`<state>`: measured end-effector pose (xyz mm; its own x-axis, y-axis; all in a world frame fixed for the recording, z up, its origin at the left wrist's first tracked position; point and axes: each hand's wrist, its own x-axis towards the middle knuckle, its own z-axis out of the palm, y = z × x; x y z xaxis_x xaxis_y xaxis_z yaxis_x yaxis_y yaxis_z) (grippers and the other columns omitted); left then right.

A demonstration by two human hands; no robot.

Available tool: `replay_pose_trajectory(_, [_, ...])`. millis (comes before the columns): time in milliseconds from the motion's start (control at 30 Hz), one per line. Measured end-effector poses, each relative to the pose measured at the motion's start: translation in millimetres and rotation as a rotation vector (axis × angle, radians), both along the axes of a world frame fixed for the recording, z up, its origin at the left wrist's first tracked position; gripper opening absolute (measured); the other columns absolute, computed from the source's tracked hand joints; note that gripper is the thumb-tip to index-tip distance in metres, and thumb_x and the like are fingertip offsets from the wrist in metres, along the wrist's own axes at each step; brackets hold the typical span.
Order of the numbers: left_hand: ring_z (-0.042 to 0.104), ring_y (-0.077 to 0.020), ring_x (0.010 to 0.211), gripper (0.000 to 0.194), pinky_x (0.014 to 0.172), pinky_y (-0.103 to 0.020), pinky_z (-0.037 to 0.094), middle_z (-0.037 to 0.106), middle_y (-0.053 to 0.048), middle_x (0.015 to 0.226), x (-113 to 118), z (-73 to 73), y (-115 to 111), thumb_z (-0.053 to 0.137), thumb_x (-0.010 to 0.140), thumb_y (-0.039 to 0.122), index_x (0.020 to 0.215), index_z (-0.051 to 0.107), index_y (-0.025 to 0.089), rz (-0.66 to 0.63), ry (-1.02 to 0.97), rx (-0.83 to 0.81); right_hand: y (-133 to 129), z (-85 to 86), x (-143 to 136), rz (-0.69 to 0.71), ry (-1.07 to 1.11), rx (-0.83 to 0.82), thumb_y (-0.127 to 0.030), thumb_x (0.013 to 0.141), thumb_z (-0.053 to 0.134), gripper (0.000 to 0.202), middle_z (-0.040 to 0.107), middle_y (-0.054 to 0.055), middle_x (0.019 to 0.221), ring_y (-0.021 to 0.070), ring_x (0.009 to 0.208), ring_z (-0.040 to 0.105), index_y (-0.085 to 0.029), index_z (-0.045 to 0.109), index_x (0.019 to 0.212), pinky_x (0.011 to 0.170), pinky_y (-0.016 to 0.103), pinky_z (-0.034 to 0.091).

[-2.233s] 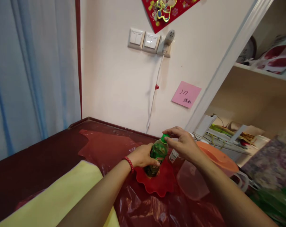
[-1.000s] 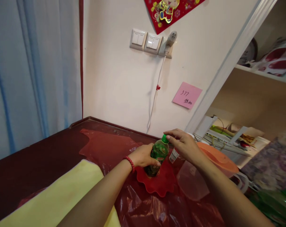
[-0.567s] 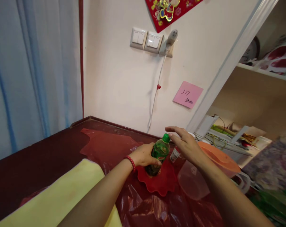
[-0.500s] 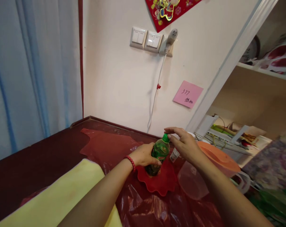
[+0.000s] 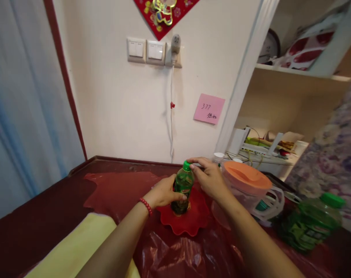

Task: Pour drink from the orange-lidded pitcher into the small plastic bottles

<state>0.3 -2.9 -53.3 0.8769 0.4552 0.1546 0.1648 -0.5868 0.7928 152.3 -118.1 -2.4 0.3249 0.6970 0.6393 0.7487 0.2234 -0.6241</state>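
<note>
A green bottle [image 5: 183, 185] with a green cap stands on a red scalloped mat [image 5: 197, 216]. My left hand [image 5: 164, 192], with a red bead bracelet at its wrist, is wrapped round the bottle's body from the left. At the cap [image 5: 186, 166], the thumb and forefinger of my right hand [image 5: 210, 177] touch it from the right; its other fingers are partly hidden. To the left of the mat, a yellow cloth [image 5: 79, 247] lies under my left forearm.
A clear pitcher with an orange lid [image 5: 246, 175] stands right of the mat, partly behind my right forearm. Farther right is a larger green bottle [image 5: 311, 224]. Crinkled red plastic film [image 5: 178, 251] covers the table front. A white cord hangs down the wall behind.
The camera view has turned to the right and levelled, bringing the larger green bottle further into view. Both hands keep about the same places on the bottle and its cap.
</note>
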Motion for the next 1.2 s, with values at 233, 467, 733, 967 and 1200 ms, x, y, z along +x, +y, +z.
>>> replay_pose_trajectory(233, [0.058,-0.0281,0.119,0.064,0.104,-0.039,0.043,0.063,-0.009,0.130,3,7.5,-2,0.076,0.071,0.027,0.130,0.052,0.018,-0.076,-0.068,-0.071,-2,-8.4,-9,0.042,0.172,0.108,-0.043,0.093,0.050,0.038,0.065,0.009,0.119,0.0221,0.114,0.056,-0.020,0.066,0.120,0.100,0.039,0.042])
replay_pose_trajectory(467, [0.053,-0.0310,0.127,0.071,0.111,-0.047,0.037,0.058,-0.012,0.138,4,3.3,7,0.076,0.075,0.033,0.138,0.046,0.019,-0.111,-0.049,-0.059,-13,0.6,-7,0.094,0.352,0.122,-0.053,0.098,0.041,0.049,0.067,0.010,0.117,0.0235,0.114,0.059,-0.019,0.064,0.123,0.099,0.042,0.045])
replay_pose_trajectory(733, [0.051,-0.0297,0.129,0.070,0.112,-0.044,0.037,0.055,-0.010,0.142,5,8.9,4,0.075,0.076,0.031,0.139,0.045,0.020,-0.126,-0.023,-0.069,-9,-1.8,-11,0.167,0.413,0.150,-0.060,0.094,0.044,0.054,0.063,0.010,0.127,0.0233,0.120,0.056,-0.022,0.061,0.129,0.100,0.041,0.046])
replay_pose_trajectory(967, [0.054,-0.0291,0.127,0.067,0.111,-0.045,0.038,0.058,-0.011,0.138,6,8.2,5,0.074,0.076,0.030,0.136,0.046,0.019,-0.125,-0.023,-0.099,-6,-5.7,-9,0.146,0.436,0.157,-0.055,0.096,0.044,0.046,0.064,0.009,0.125,0.0234,0.120,0.056,-0.022,0.065,0.121,0.103,0.043,0.043])
replay_pose_trajectory(1200, [0.053,-0.0291,0.128,0.068,0.110,-0.045,0.039,0.058,-0.011,0.138,7,10.6,3,0.074,0.077,0.030,0.137,0.045,0.020,-0.134,-0.033,-0.076,-5,-6.8,-16,0.191,0.408,0.116,-0.050,0.095,0.047,0.045,0.060,0.008,0.132,0.0223,0.125,0.053,-0.021,0.063,0.126,0.106,0.042,0.041])
